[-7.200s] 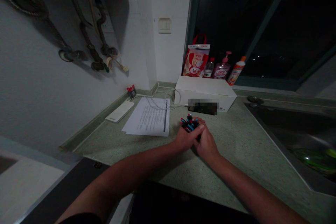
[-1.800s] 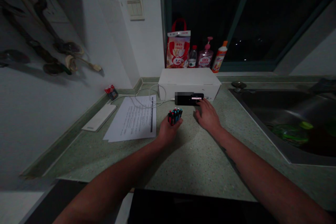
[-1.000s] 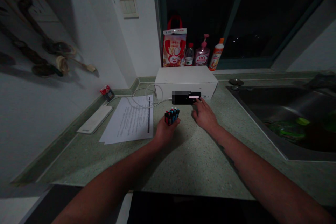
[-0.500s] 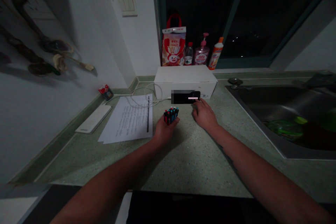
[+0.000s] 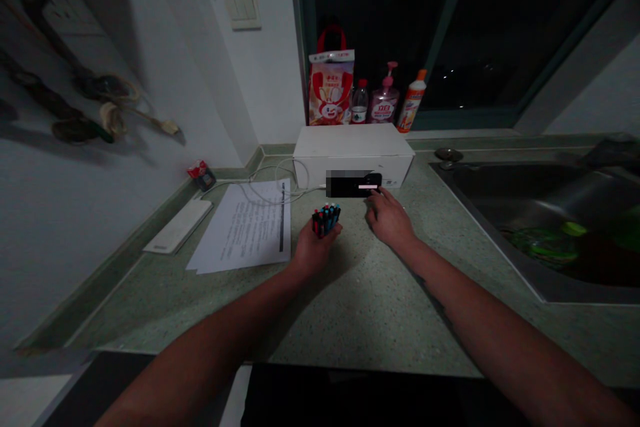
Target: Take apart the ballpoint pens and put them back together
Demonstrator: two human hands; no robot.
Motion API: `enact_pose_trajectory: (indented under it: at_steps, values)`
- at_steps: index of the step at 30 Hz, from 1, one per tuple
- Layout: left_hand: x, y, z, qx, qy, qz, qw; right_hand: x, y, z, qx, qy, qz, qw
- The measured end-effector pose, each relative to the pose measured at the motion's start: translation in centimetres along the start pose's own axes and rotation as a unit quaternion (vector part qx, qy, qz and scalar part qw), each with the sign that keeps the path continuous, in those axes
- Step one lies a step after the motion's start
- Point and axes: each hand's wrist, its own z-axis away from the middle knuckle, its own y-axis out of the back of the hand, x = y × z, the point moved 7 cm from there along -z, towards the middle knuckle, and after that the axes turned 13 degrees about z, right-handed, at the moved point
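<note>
A bunch of pens [image 5: 327,220] with black, red and blue ends is gripped in my left hand [image 5: 314,248], upright above the counter. My right hand [image 5: 390,217] rests to the right with its fingers stretched forward. Its fingertips reach the lower right edge of a dark phone [image 5: 353,185], which leans against a white box [image 5: 353,143]. Part of the phone is blurred out. A white cable [image 5: 305,193] runs from the phone's left end. Left of my left hand lie printed sheets of paper [image 5: 245,230].
A long white power strip [image 5: 180,227] and a small red-and-black packet [image 5: 201,175] lie by the left wall. Behind the box stand a red bag [image 5: 331,90] and several bottles [image 5: 384,100]. The sink [image 5: 530,290] is at the right, with green things inside.
</note>
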Motion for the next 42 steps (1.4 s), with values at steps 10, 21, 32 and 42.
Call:
enact_pose_trajectory:
  at_steps: [10, 21, 32, 42]
  values:
    - [0.02, -0.09, -0.05, 0.001, -0.003, 0.019, 1.0, 0.06, -0.06, -0.1, -0.003, -0.002, -0.005, 1.0]
    - [-0.13, -0.07, -0.09, -0.01, -0.013, 0.004, 1.0, -0.04, 0.03, -0.13, -0.001, -0.001, -0.003, 1.0]
    - [-0.56, -0.08, -0.23, 0.002, -0.005, 0.022, 1.0, -0.01, -0.01, -0.17, 0.001, 0.005, -0.004, 1.0]
    - [-0.57, -0.03, -0.2, 0.005, -0.003, 0.02, 1.0, -0.02, -0.13, -0.11, 0.0, 0.007, -0.009, 1.0]
